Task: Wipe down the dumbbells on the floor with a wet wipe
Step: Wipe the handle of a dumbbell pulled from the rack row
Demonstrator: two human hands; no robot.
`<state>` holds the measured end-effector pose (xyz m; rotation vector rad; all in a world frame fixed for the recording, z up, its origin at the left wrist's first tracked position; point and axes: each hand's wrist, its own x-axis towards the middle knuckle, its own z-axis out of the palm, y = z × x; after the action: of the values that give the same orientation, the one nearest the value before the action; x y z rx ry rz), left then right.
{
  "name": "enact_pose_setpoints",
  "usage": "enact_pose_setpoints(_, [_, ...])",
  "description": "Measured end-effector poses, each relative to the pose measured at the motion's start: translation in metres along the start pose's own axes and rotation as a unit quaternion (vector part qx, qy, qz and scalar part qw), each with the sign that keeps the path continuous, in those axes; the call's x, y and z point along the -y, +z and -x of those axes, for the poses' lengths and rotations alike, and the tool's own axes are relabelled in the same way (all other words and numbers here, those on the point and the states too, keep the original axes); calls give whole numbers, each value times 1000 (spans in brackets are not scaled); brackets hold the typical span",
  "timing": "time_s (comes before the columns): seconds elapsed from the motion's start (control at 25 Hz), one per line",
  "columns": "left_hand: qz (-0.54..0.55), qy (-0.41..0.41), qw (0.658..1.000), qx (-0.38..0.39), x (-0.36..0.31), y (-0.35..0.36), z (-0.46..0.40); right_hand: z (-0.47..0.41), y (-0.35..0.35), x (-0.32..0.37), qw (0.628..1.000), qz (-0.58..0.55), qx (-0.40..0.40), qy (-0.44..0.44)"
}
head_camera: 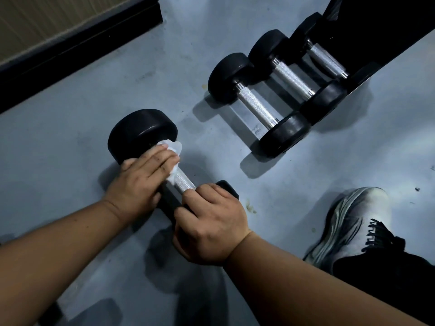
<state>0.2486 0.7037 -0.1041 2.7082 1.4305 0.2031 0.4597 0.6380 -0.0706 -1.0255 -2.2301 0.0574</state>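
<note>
On the floor, left hand [138, 182] presses wet wipe [173, 150] around dumbbell [164, 161]; right hand [209, 222] grips its end.

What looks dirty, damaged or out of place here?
Nothing looks damaged. Small yellowish stains mark the floor beside the right hand, and dark scuffs show elsewhere. Three dumbbells lie neatly side by side.
</note>
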Motion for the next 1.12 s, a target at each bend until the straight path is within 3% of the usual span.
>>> enact_pose_setpoints(0.08, [23, -32, 999, -6, -14, 4, 4, 0, 0, 0, 1000, 0, -4, 0])
enact_pose_setpoints(0.2, [68, 97, 992, -45, -49, 18, 21, -1, 1, 3, 1000, -3, -8, -4])
enact_pose_setpoints(0.28, [32, 139, 989, -32, -28, 11, 14, -1, 1, 3, 1000, 4, -6, -4])
enact_pose_setpoints(0.44, [8, -4, 1000, -10, -1, 2, 1, 0, 1, 2, 1000, 8, -7, 1])
enact_pose_setpoints(0.48, [17, -1, 1000, -8, -16, 8, 7, 0, 1, 3, 1000, 6, -7, 0])
enact_pose_setpoints(0.56, [56, 82, 995, -29, -46, 16, 24, 0, 1, 4, 1000, 1, -3, -4])
enact_pose_setpoints(0.64, [39, 138, 989, -22, -37, 13, 21, 0, 2, 4, 1000, 0, 2, -5])
enact_pose_setpoints(0.8, [-3, -19, 1000, 9, -6, 0, 2, 0, 0, 2, 1000, 5, 1, -4])
enact_pose_setpoints(1.0, [32, 126, 990, -48, -41, 14, 24, 0, 2, 4, 1000, 2, -4, 1])
enact_pose_setpoints(1.12, [-31, 45, 998, -17, -1, 3, 9, -1, 1, 4, 1000, 6, -3, -1])
